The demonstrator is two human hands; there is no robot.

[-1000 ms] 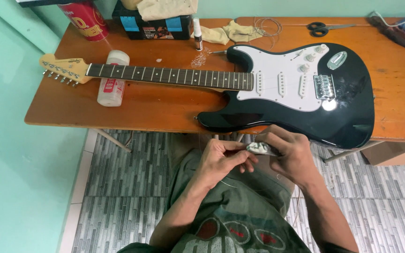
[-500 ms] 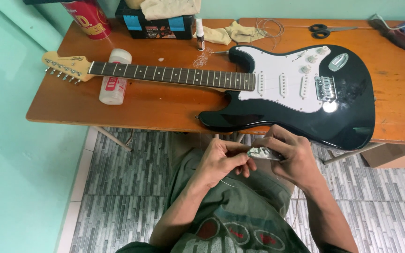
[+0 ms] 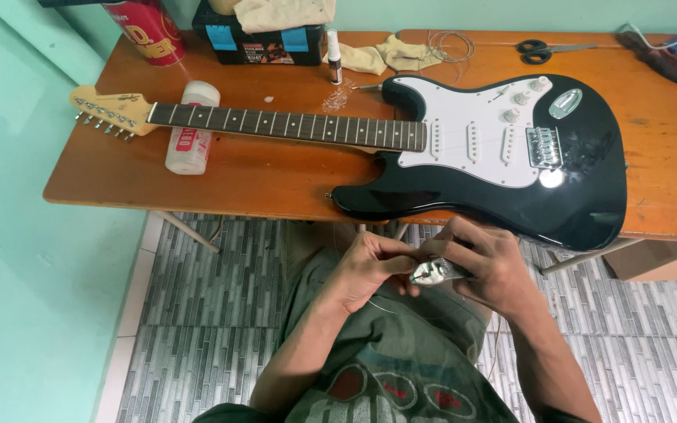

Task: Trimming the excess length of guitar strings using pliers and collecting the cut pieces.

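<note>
**Hands closed on a small shiny packet below the tabletop edge**

Both hands meet over the person's lap in the head view, just in front of the tabletop [image 3: 276, 176]. Right hand [image 3: 489, 270] is curled around a small silvery packet [image 3: 435, 271], fingers wrapped over its top so it sits steady between the palms. Left hand [image 3: 368, 268] has its fingertips pinched together at the packet's near end, and a thin wire [image 3: 381, 305] curves away from under that pinch; whether the wire comes out of the packet cannot be told. Neither hand is spread.

Held low and close to the body, the packet seems to be kept where both hands can work it at short reach, well clear of the instrument. A black electric guitar [image 3: 503, 184] lies flat along the tabletop, neck [image 3: 287, 125] pointing to the person's left, and it seems to rest on a white bottle [image 3: 191, 141] lying on its side. Scissors [image 3: 546, 51], a cloth [image 3: 389, 56] and a dark toolbox [image 3: 264, 43] lie along the far edge.
</note>
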